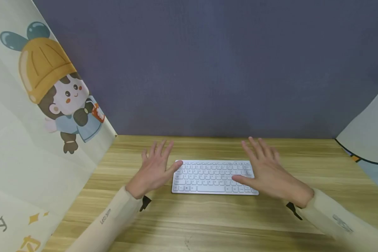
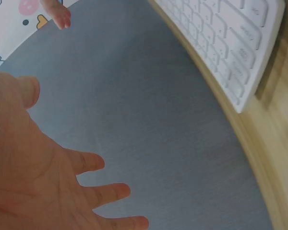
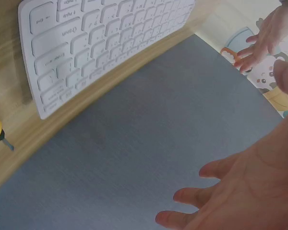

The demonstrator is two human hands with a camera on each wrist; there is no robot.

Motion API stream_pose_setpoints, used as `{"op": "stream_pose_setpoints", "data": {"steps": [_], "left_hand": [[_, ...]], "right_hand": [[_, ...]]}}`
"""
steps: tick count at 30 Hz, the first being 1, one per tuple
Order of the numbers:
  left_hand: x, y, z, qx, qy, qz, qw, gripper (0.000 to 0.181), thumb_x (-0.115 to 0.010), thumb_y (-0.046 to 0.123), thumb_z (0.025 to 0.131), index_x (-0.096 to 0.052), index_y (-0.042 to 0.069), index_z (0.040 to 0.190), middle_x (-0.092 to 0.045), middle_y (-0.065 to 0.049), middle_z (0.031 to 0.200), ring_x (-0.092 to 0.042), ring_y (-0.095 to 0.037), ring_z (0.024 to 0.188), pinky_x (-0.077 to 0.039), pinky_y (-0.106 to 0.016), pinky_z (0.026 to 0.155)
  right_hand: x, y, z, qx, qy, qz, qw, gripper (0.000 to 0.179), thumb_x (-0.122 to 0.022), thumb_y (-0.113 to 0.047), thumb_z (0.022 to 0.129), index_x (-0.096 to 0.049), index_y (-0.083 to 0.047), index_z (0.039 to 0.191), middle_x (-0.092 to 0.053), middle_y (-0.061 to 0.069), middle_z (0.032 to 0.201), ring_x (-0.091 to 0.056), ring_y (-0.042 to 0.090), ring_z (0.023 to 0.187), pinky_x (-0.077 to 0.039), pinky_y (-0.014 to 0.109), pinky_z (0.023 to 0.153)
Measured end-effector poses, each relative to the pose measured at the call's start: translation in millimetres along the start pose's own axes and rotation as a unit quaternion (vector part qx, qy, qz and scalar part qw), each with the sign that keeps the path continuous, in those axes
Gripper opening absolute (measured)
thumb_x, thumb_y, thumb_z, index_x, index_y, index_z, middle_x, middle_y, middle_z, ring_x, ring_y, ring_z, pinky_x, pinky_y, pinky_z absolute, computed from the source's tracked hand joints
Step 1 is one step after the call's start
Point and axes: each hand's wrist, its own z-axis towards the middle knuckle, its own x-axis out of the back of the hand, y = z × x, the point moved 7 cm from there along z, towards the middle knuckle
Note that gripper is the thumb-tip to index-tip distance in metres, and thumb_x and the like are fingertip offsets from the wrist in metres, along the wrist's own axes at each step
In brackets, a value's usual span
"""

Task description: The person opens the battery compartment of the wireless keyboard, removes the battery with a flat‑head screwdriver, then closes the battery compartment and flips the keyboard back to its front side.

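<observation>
Beyond the pale sleeves [image 1: 108,222], the left hand [image 1: 155,170] and the right hand [image 1: 269,175] were both released, fingers spread and grasping nothing, each clear of the keyboard in its own wrist view. The white keyboard [image 1: 211,178] lay on the wooden tabletop [image 1: 189,220] between the hands, its long axis running left to right; in the head view, the right hand was nearer, overlapping the right end, whereas only the left thumb crossed the far left corner. Behind stood a dark panel [image 1: 208,70].
</observation>
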Motion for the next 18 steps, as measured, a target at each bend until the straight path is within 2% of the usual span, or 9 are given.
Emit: {"op": "stream_pose_setpoints", "data": {"steps": [4, 9, 18], "left_hand": [[-5.6, -3.2, -1.8, -0.005, 0.006, -0.005, 1.0, 0.079, -0.028, 0.067, 0.092, -0.021, 0.015, 0.151, -0.021, -0.017, 0.152, -0.016, -0.045, 0.135, -0.013, -0.068, 0.099], [-15.5, -6.7, -4.6, -0.005, 0.004, -0.011, 0.9999, 0.08, -0.03, 0.067, 0.092, -0.022, 0.013, 0.151, -0.021, -0.018, 0.152, -0.017, -0.045, 0.135, -0.013, -0.068, 0.099], [-35.0, -13.0, -8.5, 0.011, -0.009, 0.004, 0.9999, 0.08, -0.031, 0.067, 0.092, -0.028, 0.011, 0.149, -0.029, -0.019, 0.148, -0.024, -0.045, 0.132, -0.016, -0.068, 0.098]], "right_hand": [[-8.0, 2.1, 3.5, 0.005, -0.005, 0.008, 0.9999, 0.105, -0.05, -0.073, 0.08, -0.008, -0.008, 0.152, -0.004, 0.021, 0.154, 0.003, 0.044, 0.138, -0.003, 0.07, 0.099], [-19.2, 1.4, 8.0, 0.015, -0.012, 0.014, 0.9997, 0.105, -0.051, -0.073, 0.079, -0.013, -0.006, 0.151, -0.011, 0.022, 0.152, -0.003, 0.046, 0.136, -0.006, 0.071, 0.097], [-47.8, 0.0, 15.5, 0.025, -0.026, 0.012, 0.9993, 0.108, -0.052, -0.076, 0.075, -0.021, -0.004, 0.149, -0.017, 0.02, 0.151, -0.008, 0.046, 0.136, -0.01, 0.069, 0.099]]}}
